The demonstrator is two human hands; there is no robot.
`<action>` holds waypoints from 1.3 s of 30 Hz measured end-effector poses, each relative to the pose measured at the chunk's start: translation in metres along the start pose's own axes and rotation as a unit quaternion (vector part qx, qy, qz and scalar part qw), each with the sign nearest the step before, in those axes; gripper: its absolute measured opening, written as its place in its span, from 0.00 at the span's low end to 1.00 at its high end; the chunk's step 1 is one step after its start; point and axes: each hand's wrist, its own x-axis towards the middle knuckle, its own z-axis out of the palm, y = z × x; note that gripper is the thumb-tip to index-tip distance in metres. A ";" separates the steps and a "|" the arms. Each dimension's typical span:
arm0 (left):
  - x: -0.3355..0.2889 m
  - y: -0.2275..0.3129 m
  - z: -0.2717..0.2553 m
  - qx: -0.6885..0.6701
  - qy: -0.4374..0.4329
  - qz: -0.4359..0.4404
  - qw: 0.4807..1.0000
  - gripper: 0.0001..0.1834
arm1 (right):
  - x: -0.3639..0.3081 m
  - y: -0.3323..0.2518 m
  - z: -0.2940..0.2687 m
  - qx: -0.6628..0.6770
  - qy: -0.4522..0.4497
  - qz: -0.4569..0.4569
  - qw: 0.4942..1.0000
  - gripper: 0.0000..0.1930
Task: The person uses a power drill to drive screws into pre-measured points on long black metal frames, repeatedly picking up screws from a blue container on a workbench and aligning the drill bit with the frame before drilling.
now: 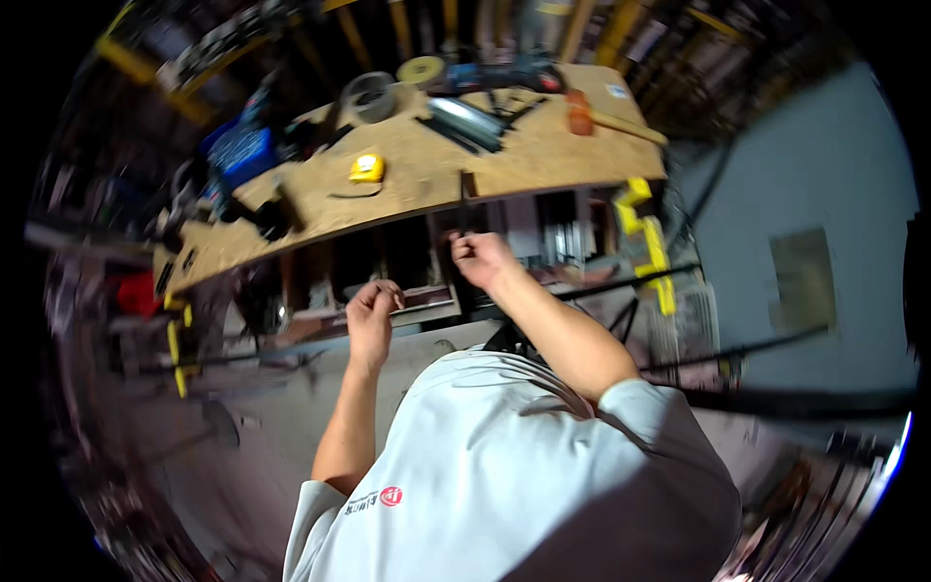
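Observation:
My right hand (482, 260) is closed just off the front edge of the wooden workbench (412, 184). From its fingertips a thin dark strip (464, 202) stands up over the bench edge, pinched between them. My left hand (372, 307) hangs lower and to the left, in front of the open shelf under the benchtop. Its fingers are curled together, and whatever they may hold is hidden. Nearest on the bench lies a yellow tape measure (367, 169) with a short dark length beside it. Motion blurs part of the view.
Behind lie a shiny silver piece (467, 117), dark strips (447, 135), tape rolls (369, 97) and a blue-black power tool (490, 78). A mallet with an orange head (579, 113) rests at right, a blue bin (240, 153) at left. Yellow brackets (656, 247) jut from the bench's right end.

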 end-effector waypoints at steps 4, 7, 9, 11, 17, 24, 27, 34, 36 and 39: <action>0.042 0.000 0.011 -0.011 -0.008 -0.091 0.996 0.12 | -0.106 0.070 0.031 -0.299 -0.069 -0.110 0.945 0.16; 0.053 -0.006 0.054 -0.095 -0.060 -0.128 0.985 0.13 | -0.152 0.083 -0.015 -0.687 -0.021 -0.439 0.579 0.18; 0.048 -0.013 0.072 -0.165 -0.097 -0.148 0.970 0.13 | -0.193 0.085 -0.025 -0.718 0.020 -0.425 0.551 0.17; 0.031 -0.020 0.098 -0.211 -0.140 -0.185 0.950 0.12 | -0.223 0.075 -0.040 -0.739 0.056 -0.389 0.547 0.17; -0.008 -0.041 0.155 -0.145 -0.261 -0.165 0.940 0.12 | -0.263 0.031 -0.067 -0.727 0.064 -0.375 0.572 0.13; 0.001 -0.051 0.223 0.107 -0.315 -0.029 0.943 0.16 | -0.266 -0.053 -0.119 -0.483 0.039 -0.347 0.803 0.04; -0.015 -0.060 0.260 0.237 -0.443 0.029 0.864 0.11 | -0.285 -0.098 -0.129 -0.368 -0.030 -0.366 0.854 0.04; -0.010 -0.086 0.324 0.446 -0.398 0.187 0.780 0.15 | -0.303 -0.215 -0.172 -0.343 -0.078 -0.440 0.826 0.20; -0.006 -0.098 0.330 0.476 -0.392 0.181 0.766 0.19 | -0.299 -0.249 -0.184 -0.467 -0.073 -0.398 0.787 0.19; 0.002 -0.119 0.328 0.486 -0.371 0.199 0.766 0.22 | -0.295 -0.286 -0.177 -0.717 -0.055 -0.457 0.524 0.15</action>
